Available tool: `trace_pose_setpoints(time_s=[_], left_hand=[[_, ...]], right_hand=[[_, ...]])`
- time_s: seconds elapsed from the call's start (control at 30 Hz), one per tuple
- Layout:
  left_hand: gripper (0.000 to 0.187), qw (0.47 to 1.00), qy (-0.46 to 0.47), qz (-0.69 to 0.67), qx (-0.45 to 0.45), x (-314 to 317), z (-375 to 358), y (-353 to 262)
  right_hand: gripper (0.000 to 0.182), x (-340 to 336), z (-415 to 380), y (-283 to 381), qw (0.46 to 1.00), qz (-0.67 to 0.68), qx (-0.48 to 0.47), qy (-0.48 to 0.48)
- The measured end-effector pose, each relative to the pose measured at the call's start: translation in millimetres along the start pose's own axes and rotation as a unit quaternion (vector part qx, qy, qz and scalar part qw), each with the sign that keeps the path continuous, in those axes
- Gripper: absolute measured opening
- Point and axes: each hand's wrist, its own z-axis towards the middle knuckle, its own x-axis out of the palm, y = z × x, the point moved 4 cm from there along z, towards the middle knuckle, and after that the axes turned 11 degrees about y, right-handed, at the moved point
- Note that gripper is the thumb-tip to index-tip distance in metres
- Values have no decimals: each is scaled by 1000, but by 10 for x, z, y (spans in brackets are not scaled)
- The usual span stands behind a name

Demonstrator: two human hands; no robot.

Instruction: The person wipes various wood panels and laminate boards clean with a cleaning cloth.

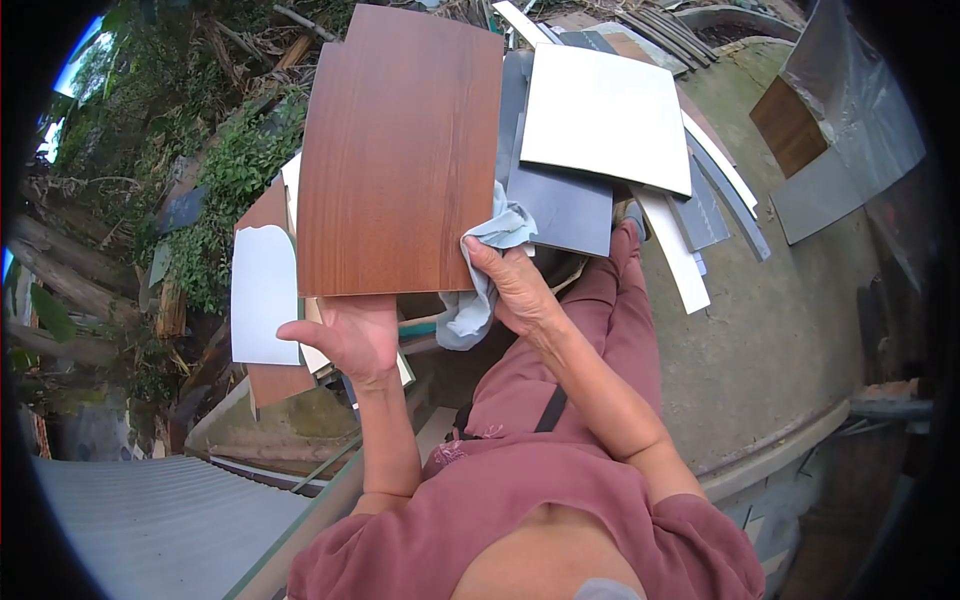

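Observation:
A reddish-brown wood-grain board (pixel 400 150) is raised in front of me. Under its lower edge is my left hand (pixel 355 338), palm up with the thumb stretched out to the left; its fingers pass out of sight beneath the board. At the board's lower right corner my right hand (pixel 512 285) is closed on a light blue-grey cloth (pixel 468 318), the thumb pressing it at the edge. Part of the cloth lies over the board's right edge, and the rest hangs below the hand.
A white board (pixel 605 115) and a dark grey board (pixel 562 208) lie to the right among narrow strips. A white panel (pixel 265 295) stands at left, near green plants (pixel 240 170). Plastic-covered boards (pixel 850 140) are at far right, corrugated sheeting (pixel 160 515) at lower left.

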Motion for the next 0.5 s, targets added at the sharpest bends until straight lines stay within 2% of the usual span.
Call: trace_pose_setpoints(time_s=[0.03,0.07,0.13,0.17,0.2,0.27,0.3,0.33,0.37,0.4,0.43,0.47,0.5], left_hand=[[105,997,-41,-15,-59,-46,23,-91],[105,997,-44,-14,-58,-118,50,-151],[107,989,-31,35,-140,-258,141,-142],[92,989,30,22,-142,-290,172,-101],[92,989,29,20,-141,-254,158,-53],[64,961,-147,177,-155,-264,107,69],[64,962,-142,173,-155,-276,76,122],[57,971,-152,103,-154,-334,2,202],[49,973,-163,34,-157,-380,-51,271],[49,973,-164,32,-160,-382,-80,332],[48,969,-200,31,-138,-380,-128,395],[47,965,-237,30,-113,-361,-169,458],[49,959,-254,88,-93,-313,-179,519]], right_hand=[[64,-156,4,114,997,-66,32,11],[67,-258,-4,271,994,-101,33,28],[70,-406,-59,525,979,-197,45,24],[69,-446,-95,589,971,-231,60,20],[67,-471,-125,628,961,-266,73,15],[65,-486,-173,638,950,-301,90,3],[63,-502,-190,634,938,-331,104,-7],[63,-498,-180,612,937,-334,99,-9],[61,-525,-186,577,961,-263,50,-68],[60,-578,-219,526,974,-189,4,-126],[55,-641,-243,454,979,-139,0,-146],[55,-653,-261,340,979,-140,3,-147],[53,-622,-292,188,982,-120,-12,-147]])
